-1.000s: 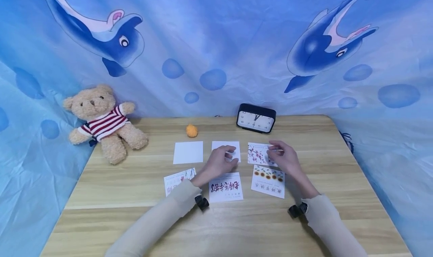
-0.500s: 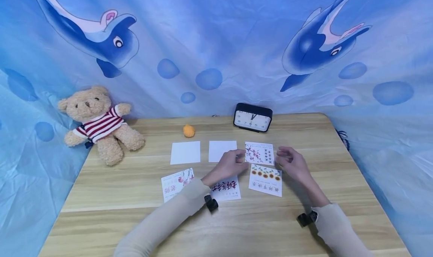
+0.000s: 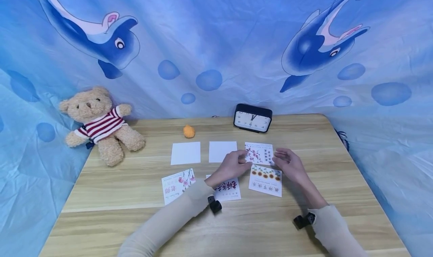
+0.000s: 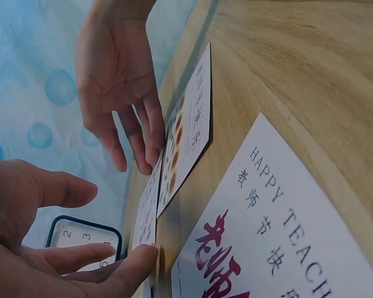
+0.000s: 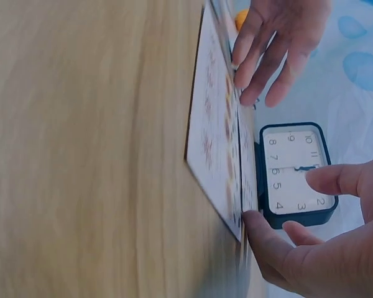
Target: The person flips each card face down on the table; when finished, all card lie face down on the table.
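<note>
A plum-blossom card (image 3: pixel 261 152) lies face up on the wooden table (image 3: pixel 135 219). My left hand (image 3: pixel 236 163) rests at its left edge, fingers straight, one fingertip (image 4: pixel 146 251) touching the card edge. My right hand (image 3: pixel 284 161) sits at its right edge, fingers relaxed, a fingertip (image 5: pixel 253 218) against the card (image 5: pixel 245 161). Just below lies a sunflower card (image 3: pixel 265 180). A red-calligraphy card (image 3: pixel 230 189) is partly hidden by my left forearm. Neither hand holds anything.
Two blank white cards (image 3: pixel 185 153) (image 3: pixel 220 151) lie left of the blossom card, and a pink-flower card (image 3: pixel 177 183) sits nearer me. A black clock (image 3: pixel 252 118), a small orange ball (image 3: pixel 189 131) and a teddy bear (image 3: pixel 99 123) stand along the back. Blue dolphin cloth surrounds the table.
My left hand moved right, off the middle blank card, to the blossom card's left edge. My right hand slid off the top of the blossom card to its right edge.
</note>
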A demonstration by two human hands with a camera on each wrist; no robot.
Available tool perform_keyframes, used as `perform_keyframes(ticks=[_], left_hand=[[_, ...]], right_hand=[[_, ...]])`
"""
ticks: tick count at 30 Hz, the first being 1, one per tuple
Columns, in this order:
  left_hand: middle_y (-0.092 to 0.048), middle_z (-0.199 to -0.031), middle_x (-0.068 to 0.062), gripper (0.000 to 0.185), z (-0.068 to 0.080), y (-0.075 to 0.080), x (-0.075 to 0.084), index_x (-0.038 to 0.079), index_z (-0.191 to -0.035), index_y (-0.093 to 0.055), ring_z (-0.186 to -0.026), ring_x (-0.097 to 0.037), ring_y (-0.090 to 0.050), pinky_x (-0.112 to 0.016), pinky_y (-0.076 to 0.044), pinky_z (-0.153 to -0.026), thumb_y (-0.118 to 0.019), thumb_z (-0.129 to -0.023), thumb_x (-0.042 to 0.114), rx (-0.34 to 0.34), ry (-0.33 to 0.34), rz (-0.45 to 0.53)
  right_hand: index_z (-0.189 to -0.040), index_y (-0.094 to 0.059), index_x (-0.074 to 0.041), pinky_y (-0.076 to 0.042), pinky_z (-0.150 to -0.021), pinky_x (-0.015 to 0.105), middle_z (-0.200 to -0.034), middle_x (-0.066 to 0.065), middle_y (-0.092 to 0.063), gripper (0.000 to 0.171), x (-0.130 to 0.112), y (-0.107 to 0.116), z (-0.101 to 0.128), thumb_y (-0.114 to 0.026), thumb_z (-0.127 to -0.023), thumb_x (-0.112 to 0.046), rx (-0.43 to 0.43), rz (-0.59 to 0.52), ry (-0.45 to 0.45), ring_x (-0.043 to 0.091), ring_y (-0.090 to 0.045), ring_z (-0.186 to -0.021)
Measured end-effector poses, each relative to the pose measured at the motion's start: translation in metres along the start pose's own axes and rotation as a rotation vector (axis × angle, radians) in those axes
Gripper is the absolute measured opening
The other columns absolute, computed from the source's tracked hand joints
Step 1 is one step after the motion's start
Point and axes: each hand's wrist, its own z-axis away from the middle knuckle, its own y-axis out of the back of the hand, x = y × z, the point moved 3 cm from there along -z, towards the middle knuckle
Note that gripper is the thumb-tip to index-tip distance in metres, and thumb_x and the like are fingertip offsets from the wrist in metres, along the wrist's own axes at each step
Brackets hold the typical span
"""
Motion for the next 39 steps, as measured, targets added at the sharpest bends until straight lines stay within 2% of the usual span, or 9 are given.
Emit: perform_keyframes(ticks=[10,12,15,22,25,30,34,37,39], left_hand=[[-0.064,-0.143,-0.017,0.061,0.004,-0.002,-0.001,0.006,-0.152,-0.051,-0.127,-0.029,-0.067,-0.041,-0.059,-0.105,-0.069,-0.099,0.031,0.018,0.02,0.009],[-0.064,-0.143,-0.017,0.06,0.005,-0.002,-0.002,0.007,-0.152,-0.051,-0.126,-0.029,-0.067,-0.041,-0.059,-0.105,-0.068,-0.1,0.031,0.021,0.019,0.003],[-0.064,-0.143,-0.016,0.06,0.005,-0.002,-0.002,0.008,-0.152,-0.052,-0.127,-0.028,-0.066,-0.04,-0.058,-0.106,-0.068,-0.1,0.032,0.02,0.016,-0.014],[-0.06,-0.148,-0.013,0.061,0.004,-0.002,0.0,0.011,-0.153,-0.05,-0.128,-0.027,-0.064,-0.041,-0.056,-0.108,-0.067,-0.101,0.036,0.013,-0.004,-0.036],[-0.057,-0.151,-0.014,0.058,0.004,-0.001,0.003,0.012,-0.154,-0.05,-0.129,-0.03,-0.064,-0.044,-0.055,-0.109,-0.058,-0.105,0.041,0.007,-0.028,-0.045],[-0.053,-0.157,-0.015,0.06,0.003,0.0,0.007,0.011,-0.155,-0.049,-0.143,-0.034,-0.054,-0.05,-0.043,-0.122,-0.035,-0.111,0.05,-0.001,-0.054,-0.046],[-0.067,-0.129,-0.019,0.069,0.001,-0.001,0.008,0.012,-0.156,-0.047,-0.127,-0.035,-0.061,-0.05,-0.045,-0.117,-0.02,-0.111,0.057,-0.025,-0.027,-0.008],[-0.065,-0.11,-0.021,0.076,-0.001,-0.002,0.009,0.012,-0.157,-0.046,-0.111,-0.034,-0.063,-0.047,-0.05,-0.105,-0.013,-0.11,0.061,-0.041,-0.019,0.002],[-0.065,-0.114,-0.02,0.079,-0.001,-0.003,0.01,0.013,-0.158,-0.044,-0.114,-0.031,-0.062,-0.043,-0.05,-0.102,-0.01,-0.109,0.063,-0.044,-0.02,-0.001]], right_hand=[[-0.156,-0.034,0.006,-0.057,-0.103,0.022,-0.155,0.03,-0.043,0.055,0.0,-0.008,-0.001,-0.054,-0.105,-0.006,0.021,-0.245,-0.07,0.034,-0.057,-0.134],[-0.156,-0.033,0.006,-0.057,-0.104,0.022,-0.156,0.03,-0.042,0.056,0.0,-0.009,-0.002,-0.053,-0.106,-0.005,0.019,-0.289,-0.085,0.033,-0.058,-0.133],[-0.16,-0.031,0.001,-0.056,-0.105,0.024,-0.157,0.028,-0.045,0.058,0.0,-0.007,-0.003,-0.054,-0.107,-0.012,0.004,-0.275,-0.102,0.032,-0.059,-0.135],[-0.164,-0.03,-0.008,-0.045,-0.121,0.045,-0.158,0.022,-0.049,0.064,-0.009,0.001,-0.006,-0.056,-0.108,-0.027,-0.015,-0.212,-0.098,0.038,-0.056,-0.141],[-0.163,-0.031,-0.01,-0.048,-0.119,0.042,-0.157,0.022,-0.05,0.062,-0.015,0.003,-0.008,-0.053,-0.109,-0.031,-0.021,-0.205,-0.08,0.036,-0.056,-0.14],[-0.161,-0.035,-0.007,-0.056,-0.107,0.027,-0.156,0.024,-0.05,0.062,-0.03,0.003,-0.009,-0.047,-0.111,-0.04,-0.044,-0.238,-0.021,0.022,-0.063,-0.13],[-0.159,-0.038,-0.003,-0.059,-0.101,0.024,-0.155,0.029,-0.049,0.064,-0.04,-0.003,-0.008,-0.045,-0.111,-0.045,-0.076,-0.26,0.03,0.012,-0.067,-0.117],[-0.158,-0.039,-0.003,-0.059,-0.101,0.026,-0.153,0.03,-0.05,0.062,-0.043,-0.007,-0.007,-0.04,-0.112,-0.045,-0.095,-0.255,0.047,0.008,-0.067,-0.11],[-0.158,-0.04,-0.003,-0.059,-0.102,0.03,-0.152,0.03,-0.05,0.061,-0.044,-0.01,-0.008,-0.036,-0.113,-0.044,-0.109,-0.254,0.053,0.007,-0.067,-0.107]])
